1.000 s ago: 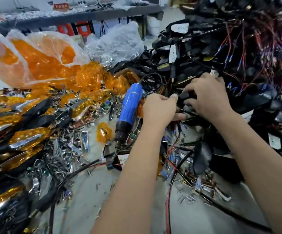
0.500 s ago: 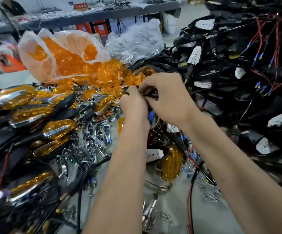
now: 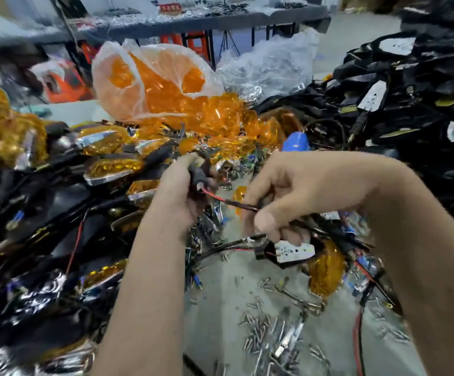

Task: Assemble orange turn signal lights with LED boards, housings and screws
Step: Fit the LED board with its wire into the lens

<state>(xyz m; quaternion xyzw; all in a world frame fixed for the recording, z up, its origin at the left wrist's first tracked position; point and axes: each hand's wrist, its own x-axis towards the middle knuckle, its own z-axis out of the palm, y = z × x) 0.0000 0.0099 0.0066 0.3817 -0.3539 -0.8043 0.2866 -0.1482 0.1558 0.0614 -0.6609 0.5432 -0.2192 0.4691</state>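
My left hand (image 3: 178,192) grips a black stem piece (image 3: 200,176) with a red wire (image 3: 212,194) coming out of it. The wire runs right into my right hand (image 3: 299,194), which is closed on the black and red leads. Just under that hand lies a black housing with a white LED board (image 3: 293,252) on it. Loose screws (image 3: 258,329) are scattered on the grey table below. An orange lens (image 3: 326,272) lies beside the board. The view is motion-blurred.
A plastic bag of orange lenses (image 3: 152,82) stands behind. Finished orange-and-chrome lights (image 3: 111,166) pile at the left. A heap of black housings with wires (image 3: 399,99) fills the right. A blue screwdriver (image 3: 296,142) lies behind my right hand.
Both hands have drawn back toward me from the black pile and moved apart, with the wire stretched between them. The camera view has swung left.
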